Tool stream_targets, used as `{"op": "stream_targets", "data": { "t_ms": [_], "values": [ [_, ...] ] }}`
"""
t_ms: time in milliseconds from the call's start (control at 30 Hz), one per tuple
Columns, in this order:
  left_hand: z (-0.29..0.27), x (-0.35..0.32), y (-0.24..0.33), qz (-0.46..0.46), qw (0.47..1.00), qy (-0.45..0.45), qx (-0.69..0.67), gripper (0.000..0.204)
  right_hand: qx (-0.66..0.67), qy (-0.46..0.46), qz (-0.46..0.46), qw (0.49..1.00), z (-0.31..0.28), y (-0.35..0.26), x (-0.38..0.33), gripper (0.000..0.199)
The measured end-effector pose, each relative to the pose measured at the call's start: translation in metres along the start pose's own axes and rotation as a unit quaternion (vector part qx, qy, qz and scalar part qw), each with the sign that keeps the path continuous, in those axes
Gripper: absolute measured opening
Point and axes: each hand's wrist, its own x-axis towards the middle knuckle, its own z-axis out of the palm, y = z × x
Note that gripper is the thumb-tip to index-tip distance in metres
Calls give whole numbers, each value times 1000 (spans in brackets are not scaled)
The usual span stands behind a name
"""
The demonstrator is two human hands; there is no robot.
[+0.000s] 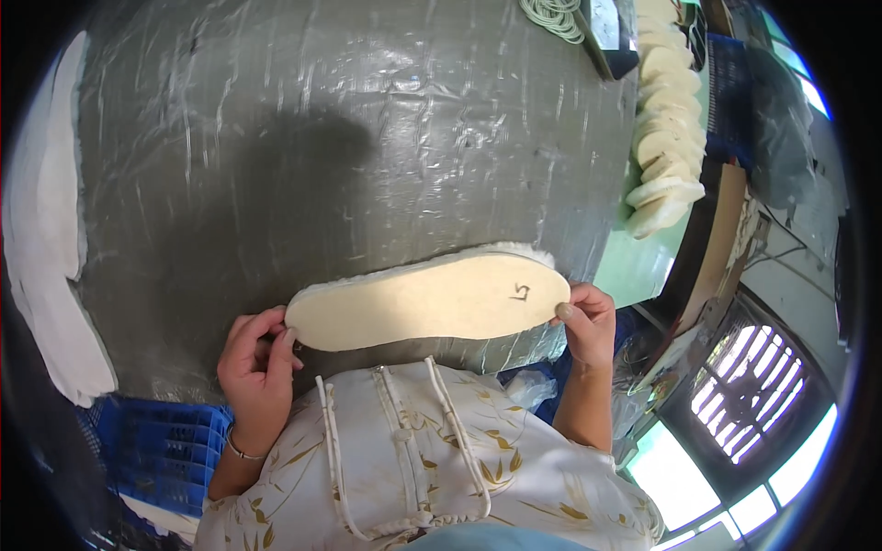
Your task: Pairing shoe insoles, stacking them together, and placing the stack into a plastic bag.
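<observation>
Two-handed hold on the insole (pixel 423 308)

The insole is located at the near edge of the worktop (pixel 478 147), in front of the person's body. It lies roughly crosswise, narrow end to the left and broad end to the right. The smooth cream face is toward the camera; a white fleecy edge shows along the far side. A dark mark is present near the broad end. Whether the insole touches the worktop cannot be told.

Left hand (pixel 259 363): thumb and forefinger are clamped on the narrow end. A bracelet (pixel 246 452) encircles the wrist.

Right hand (pixel 588 321): fingers are clamped on the broad end, thumb on the cream face.

Surroundings: the worktop has a grey, shiny, wrinkled covering. White material (pixel 48 220) lies along its left side. A coil of pale cord (pixel 555 20) is at the far right, beside a dark-edged object (pixel 614 41). To the right, a row of overlapping cream pieces (pixel 669 138) rests on a pale green surface (pixel 643 266). A blue crate (pixel 170 450) stands below the worktop's near left corner.
</observation>
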Motion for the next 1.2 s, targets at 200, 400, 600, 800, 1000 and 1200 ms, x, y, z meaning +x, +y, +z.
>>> {"op": "stream_targets", "data": {
  "t_ms": [200, 400, 600, 800, 1000, 1200],
  "values": [
    [3, 1, 3, -27, 1000, 2, -2, 19, 21, -19, 19, 999, 0, -3, 1, 6],
    [3, 0, 0, -22, 1000, 4, 13, 17, 36, -52, 10, 998, 0, -5, 4, 6],
    [-2, -1, -1, -34, 999, -13, 1, 14, 42, -44, 10, 998, 2, -7, 4, 6],
    [-10, -2, 4, -19, 999, -33, 8, 13, 42, -43, 32, 998, 2, -8, 3, 7],
    [-12, -1, 6, -88, 995, -36, -27, 14, 21, -54, 2, 998, 5, -4, 0, 6],
    [-20, 0, 1, -86, 995, -26, -31, 12, -74, -67, -29, 995, 8, -5, 1, 4]
  ]
}}
